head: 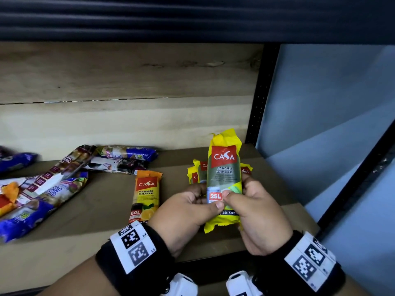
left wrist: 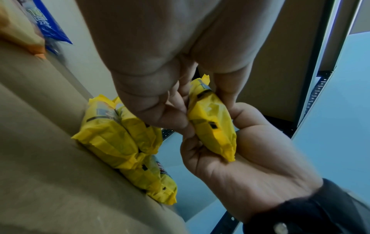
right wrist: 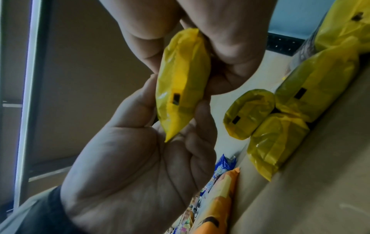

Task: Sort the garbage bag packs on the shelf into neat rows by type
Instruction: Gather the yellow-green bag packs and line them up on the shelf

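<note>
A yellow Casa 25L garbage bag pack (head: pixel 224 167) is held upright above the shelf board (head: pixel 85 227), with both hands on its lower half. My left hand (head: pixel 205 199) pinches its left side, thumb on the front. My right hand (head: pixel 241 193) pinches its right side the same way. The left wrist view has the pack (left wrist: pixel 212 123) between the left hand (left wrist: pixel 176 110) and the right hand (left wrist: pixel 230 142). In the right wrist view the pack (right wrist: pixel 180 79) sits between both hands. Several matching yellow packs (head: pixel 195 174) lie on the shelf right behind it.
An orange Casa 60L pack (head: pixel 146 197) lies flat just left of my hands. Blue, purple and white packs (head: pixel 42 189) are strewn at the left, two more (head: pixel 126 159) by the back wall. A black shelf post (head: pixel 258 103) bounds the right side.
</note>
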